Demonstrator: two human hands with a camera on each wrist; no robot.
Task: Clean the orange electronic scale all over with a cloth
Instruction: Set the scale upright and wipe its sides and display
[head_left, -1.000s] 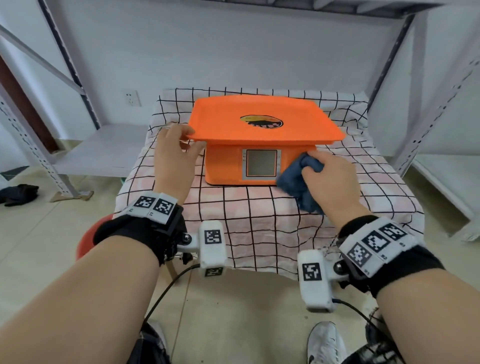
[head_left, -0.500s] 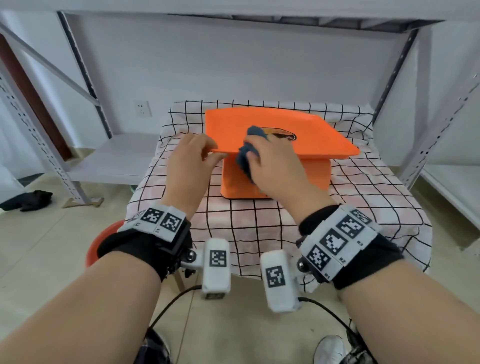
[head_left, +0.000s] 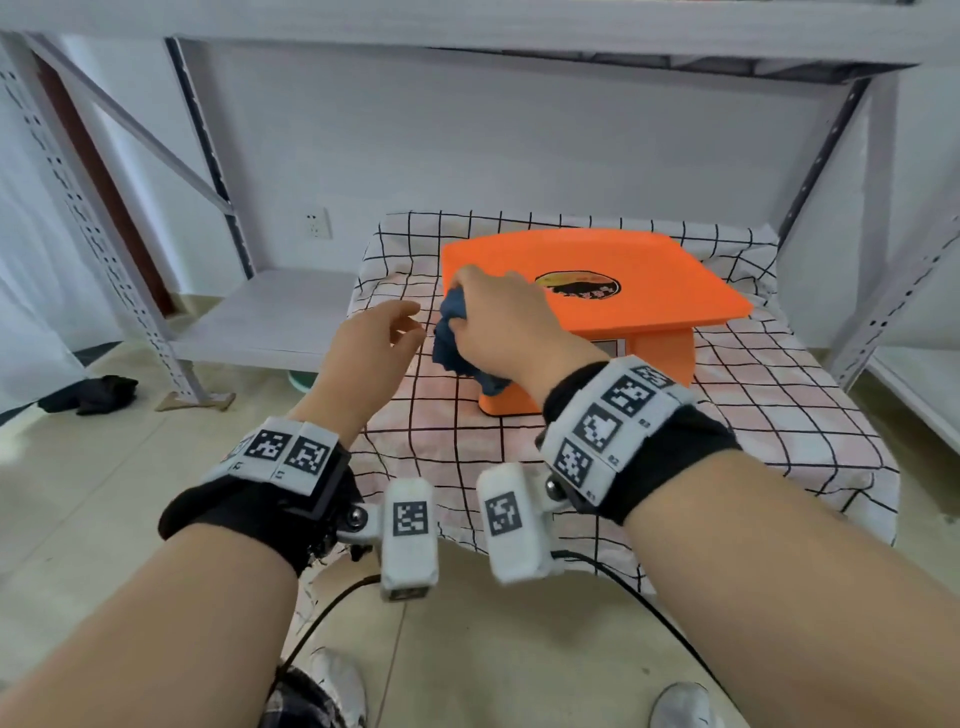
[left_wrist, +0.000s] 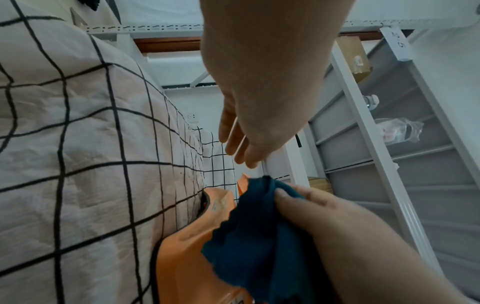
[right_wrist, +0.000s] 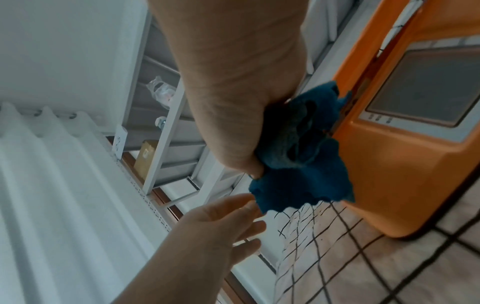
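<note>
The orange electronic scale (head_left: 634, 291) stands on a checked tablecloth (head_left: 753, 415), its wide tray bearing a dark oval logo. My right hand (head_left: 498, 322) grips a bunched dark blue cloth (head_left: 454, 343) against the tray's left front corner; the cloth (right_wrist: 298, 148) hangs down over the orange body (right_wrist: 389, 164) beside the grey display (right_wrist: 426, 88). My left hand (head_left: 374, 338) hovers just left of the scale with fingers (left_wrist: 233, 144) loosely spread, touching nothing. From the left wrist view the cloth (left_wrist: 249, 242) drapes over the scale's side (left_wrist: 182, 267).
Grey metal shelving uprights (head_left: 852, 171) flank the table on both sides, with a low shelf board (head_left: 270, 317) to the left. A dark rag (head_left: 88, 395) lies on the tiled floor at far left. A wall socket (head_left: 318, 222) sits behind.
My right hand carried the cloth from the scale's front face up to the tray's left front corner. My left hand let go of the tray's left edge and now hovers free.
</note>
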